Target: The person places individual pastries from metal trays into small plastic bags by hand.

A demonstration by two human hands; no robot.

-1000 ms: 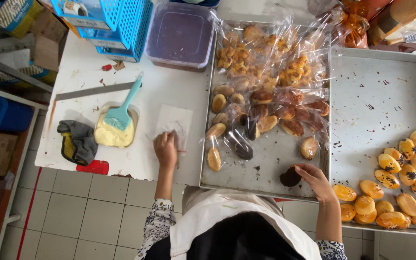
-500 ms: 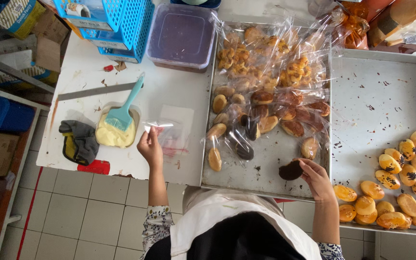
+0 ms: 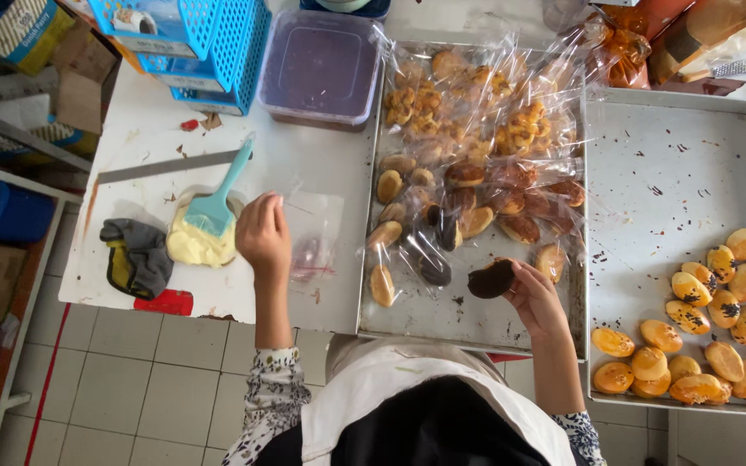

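Observation:
My left hand (image 3: 262, 233) is raised over the white table (image 3: 321, 164) and pinches the top of a clear plastic bag (image 3: 314, 246), which hangs to its right. My right hand (image 3: 535, 298) holds a dark brown pastry (image 3: 490, 279) above the front of the middle metal tray (image 3: 468, 321). That tray carries several bagged pastries (image 3: 477, 185), some golden and some dark. A cream-filled bowl (image 3: 193, 246) with a teal brush (image 3: 218, 203) resting in it sits just left of my left hand.
A second metal tray (image 3: 666, 173) on the right holds several unbagged golden pastries (image 3: 723, 332) at its near corner. A purple-lidded tub (image 3: 321, 65) and blue baskets (image 3: 218, 43) stand at the back. A grey cloth (image 3: 135, 257) and a metal strip (image 3: 166, 166) lie at the left.
My left hand has lifted the clear bag off the table and drawn it towards the cream bowl. My right hand has picked the dark pastry up from the tray's front and raised it.

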